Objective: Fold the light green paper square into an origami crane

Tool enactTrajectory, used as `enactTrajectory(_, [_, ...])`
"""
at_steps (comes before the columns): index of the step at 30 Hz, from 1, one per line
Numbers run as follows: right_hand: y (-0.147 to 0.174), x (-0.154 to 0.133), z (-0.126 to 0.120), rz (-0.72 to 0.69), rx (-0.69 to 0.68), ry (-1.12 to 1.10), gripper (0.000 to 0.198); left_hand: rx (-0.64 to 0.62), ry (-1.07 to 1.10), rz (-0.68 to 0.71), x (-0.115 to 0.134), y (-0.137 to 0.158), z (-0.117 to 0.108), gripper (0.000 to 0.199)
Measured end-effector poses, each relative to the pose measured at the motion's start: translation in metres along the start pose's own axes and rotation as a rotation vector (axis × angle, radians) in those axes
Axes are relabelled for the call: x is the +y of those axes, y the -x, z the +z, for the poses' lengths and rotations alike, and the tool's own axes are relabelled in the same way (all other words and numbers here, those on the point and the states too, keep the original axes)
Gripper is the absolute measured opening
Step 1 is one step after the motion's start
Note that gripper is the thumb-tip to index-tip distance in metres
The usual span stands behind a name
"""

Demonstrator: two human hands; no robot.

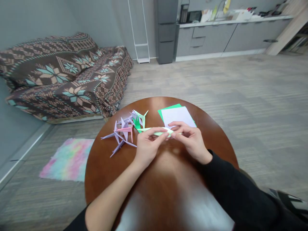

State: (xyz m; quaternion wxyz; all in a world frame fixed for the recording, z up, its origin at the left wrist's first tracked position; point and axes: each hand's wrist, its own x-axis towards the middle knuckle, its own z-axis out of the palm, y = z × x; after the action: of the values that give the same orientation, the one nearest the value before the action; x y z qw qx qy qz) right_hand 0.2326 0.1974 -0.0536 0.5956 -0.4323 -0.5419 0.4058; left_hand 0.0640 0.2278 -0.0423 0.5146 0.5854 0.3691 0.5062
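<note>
Between my two hands is a pale green folded paper (169, 131), long and narrow, with a thin point reaching out to the left. My left hand (150, 141) pinches it near the middle, thumb against fingers. My right hand (189, 139) pinches its right part, and the fingers hide some of the folds. Left of my left hand lies a cluster of folded paper cranes (124, 128) in purple, pink and green. Just beyond my right hand is a stack of square paper sheets (178, 115), a white one on top of green.
The work lies on a round brown wooden table (166, 179) with a glossy top. Behind it at left stands a sofa (72, 73) under a patterned cover, with a fluffy pastel rug (68, 159) on the floor. Grey kitchen cabinets (214, 37) and a fridge (166, 30) line the back.
</note>
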Motion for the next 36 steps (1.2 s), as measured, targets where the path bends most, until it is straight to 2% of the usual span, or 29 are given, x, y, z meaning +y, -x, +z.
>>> enactTrajectory(8, [-0.0011,-0.0048,-0.0004,-0.033,-0.063,0.005,0.013,-0.006,0.048,-0.035,0.0013,-0.0046,-0.004,0.016])
enactTrajectory(16, [-0.0009,-0.0019,-0.0008,-0.047,0.003,0.031,0.016,-0.047,0.18,-0.094,-0.0017,-0.0072,-0.0058,0.02])
enactTrajectory(25, [-0.0007,-0.0037,0.0018,-0.052,0.03,0.051,0.025,-0.068,0.144,-0.107,-0.0008,-0.0079,-0.0095,0.018])
enactTrajectory(30, [-0.0005,-0.0014,0.0049,-0.016,0.029,-0.004,0.03,-0.061,0.094,-0.058,0.001,-0.0073,-0.0076,0.017])
enactTrajectory(36, [-0.0005,-0.0032,0.0053,-0.042,0.08,0.015,0.016,-0.037,0.025,0.01,-0.0032,-0.0067,-0.0063,0.017])
